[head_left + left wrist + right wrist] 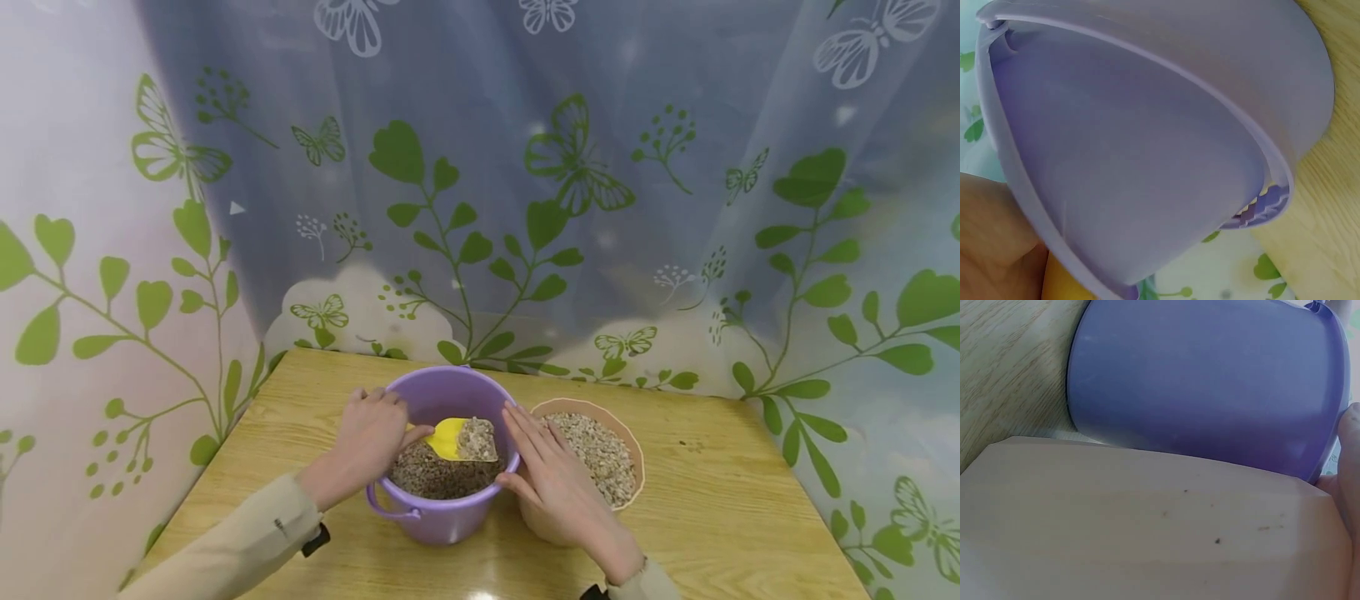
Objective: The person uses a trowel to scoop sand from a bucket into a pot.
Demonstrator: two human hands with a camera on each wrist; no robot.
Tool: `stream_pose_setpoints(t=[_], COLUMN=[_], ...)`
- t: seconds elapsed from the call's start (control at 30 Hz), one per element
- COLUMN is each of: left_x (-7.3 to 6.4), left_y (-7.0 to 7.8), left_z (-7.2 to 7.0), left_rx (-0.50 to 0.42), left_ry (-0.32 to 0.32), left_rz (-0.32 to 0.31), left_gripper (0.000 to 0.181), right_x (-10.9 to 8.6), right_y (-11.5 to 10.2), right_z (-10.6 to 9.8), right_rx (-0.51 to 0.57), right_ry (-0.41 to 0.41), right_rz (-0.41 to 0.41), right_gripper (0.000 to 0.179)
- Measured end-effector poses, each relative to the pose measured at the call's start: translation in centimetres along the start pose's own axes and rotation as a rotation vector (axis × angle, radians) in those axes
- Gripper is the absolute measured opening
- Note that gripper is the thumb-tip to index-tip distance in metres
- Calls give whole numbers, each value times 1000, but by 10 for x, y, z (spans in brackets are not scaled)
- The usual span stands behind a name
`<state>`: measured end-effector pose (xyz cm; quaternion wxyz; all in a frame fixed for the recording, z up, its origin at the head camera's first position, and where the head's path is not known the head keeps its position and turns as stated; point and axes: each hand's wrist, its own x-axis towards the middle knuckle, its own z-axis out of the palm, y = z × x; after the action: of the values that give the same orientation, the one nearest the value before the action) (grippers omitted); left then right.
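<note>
My left hand [369, 437] holds a yellow scoop [447, 437] over the mouth of a purple bucket [442, 525]. A heap of pale gravel [477, 437] lies in the scoop; darker gravel [423, 473] covers the bucket's bottom. In the left wrist view a bit of yellow [1065, 282] shows beside the hand, behind the bucket's rim. My right hand [553, 483] rests against the bucket's right rim with its fingers straight. Just right of it stands a peach bowl [639, 454] filled with gravel. That bowl's outer wall [1147, 531] fills the lower right wrist view.
Everything stands on a wood-grain table [720, 500]. The bucket's handle [390, 510] hangs down at its near left side. Behind the table hangs a curtain [480, 167] printed with leaves and butterflies.
</note>
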<state>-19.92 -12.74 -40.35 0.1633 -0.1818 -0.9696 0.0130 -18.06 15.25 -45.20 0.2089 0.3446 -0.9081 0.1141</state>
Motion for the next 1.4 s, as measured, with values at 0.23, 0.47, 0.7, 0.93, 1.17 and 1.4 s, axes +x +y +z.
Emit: stream_pose_setpoints(t=[0.23, 0.47, 0.7, 0.93, 1.17, 1.4], left_x=[-8, -12, -12, -9, -10, -11], left_y=[-4, -7, -7, -9, -10, -11], left_z=[-2, 2, 0, -6, -10, -11], left_rx=[7, 17, 16, 23, 11, -3], left_ry=[72, 196, 194, 178, 158, 133], left_rz=[-25, -12, -7, -7, -9, -18], left_gripper=[51, 52, 52, 54, 54, 53], right_x=[-1, -1, -2, 0, -1, -25], right_y=[0, 0, 0, -1, -2, 23], right_z=[0, 0, 0, -3, -7, -20], right_rx=[-7, 1, 1, -1, -22, -89], right_ry=[-2, -2, -10, -20, -1, 79], right_rz=[-1, 2, 3, 9, 14, 69], right_gripper=[82, 82, 80, 83, 87, 87])
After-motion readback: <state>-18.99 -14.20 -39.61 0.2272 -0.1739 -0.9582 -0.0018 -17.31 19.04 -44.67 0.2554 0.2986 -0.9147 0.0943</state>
